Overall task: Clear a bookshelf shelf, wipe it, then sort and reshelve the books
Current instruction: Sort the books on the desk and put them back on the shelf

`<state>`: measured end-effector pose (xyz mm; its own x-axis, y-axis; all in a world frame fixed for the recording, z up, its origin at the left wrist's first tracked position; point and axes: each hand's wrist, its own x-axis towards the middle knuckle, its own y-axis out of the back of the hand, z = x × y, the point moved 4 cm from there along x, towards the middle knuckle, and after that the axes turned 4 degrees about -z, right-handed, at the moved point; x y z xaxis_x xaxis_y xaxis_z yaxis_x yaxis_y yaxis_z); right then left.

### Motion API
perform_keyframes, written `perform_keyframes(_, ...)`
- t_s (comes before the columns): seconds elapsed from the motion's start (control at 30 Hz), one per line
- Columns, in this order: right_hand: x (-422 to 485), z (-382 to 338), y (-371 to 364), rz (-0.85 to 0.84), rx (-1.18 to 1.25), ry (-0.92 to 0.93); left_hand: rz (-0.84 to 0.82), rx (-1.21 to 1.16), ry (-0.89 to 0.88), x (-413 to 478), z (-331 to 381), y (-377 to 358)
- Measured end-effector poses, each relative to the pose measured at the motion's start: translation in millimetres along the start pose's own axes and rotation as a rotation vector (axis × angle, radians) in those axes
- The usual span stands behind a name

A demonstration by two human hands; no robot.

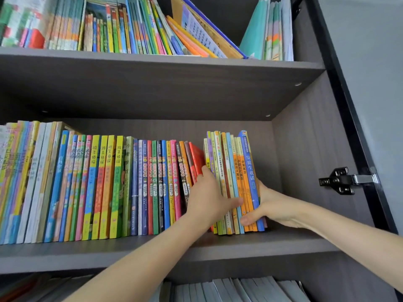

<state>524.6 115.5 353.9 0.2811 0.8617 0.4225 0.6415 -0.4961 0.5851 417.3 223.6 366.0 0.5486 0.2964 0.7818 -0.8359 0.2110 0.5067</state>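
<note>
A dark grey bookshelf shelf (pixel 283 243) carries a long row of upright colourful books (pixel 104 188) on its left and middle. To the right stands a separate bundle of several thin books (pixel 233 171), upright, with orange and blue spines. My left hand (pixel 209 197) grips the bundle's left side, its thumb lying across the spines. My right hand (pixel 272 205) grips the bundle's right side, its thumb curled over the lower spines. A few red and orange books (pixel 193 158) lean just left of my left hand.
The upper shelf (pixel 152 62) holds more books, some leaning. A lower shelf shows grey book tops (pixel 239 288). The cabinet's right wall (pixel 309 160) stands close to the bundle, with a black door hinge (pixel 346 180) and the door frame beyond.
</note>
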Motion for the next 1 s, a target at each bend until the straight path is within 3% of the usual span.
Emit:
perform_keyframes(0.1,10.6,8.8,2.8,-0.031,-0.003,0.005,-0.001,0.165,-0.025,5.4,-1.5,9.8)
perform_keyframes(0.2,14.0,14.5,6.4,-0.061,-0.016,0.000,-0.137,0.269,-0.063,12.0,-10.1,26.2)
perform_keyframes(0.37,17.1,19.0,9.9,-0.060,-0.059,-0.031,-0.223,0.271,-0.001,18.2,-26.3,31.9)
perform_keyframes(0.57,17.9,17.8,11.7,-0.006,-0.085,-0.056,-0.046,0.454,-0.068,15.3,-21.7,20.6)
perform_keyframes(0.73,14.4,9.2,13.2,0.062,-0.108,-0.019,0.011,0.309,-0.079,15.3,-25.3,27.2)
perform_keyframes(0.87,14.1,-7.7,16.6,0.282,-0.070,0.103,-0.005,-0.165,-0.094,17.5,-17.0,31.4)
perform_keyframes(1.0,19.0,-9.2,13.4,0.351,-0.159,0.143,0.154,0.031,-0.131,26.8,-10.4,23.2)
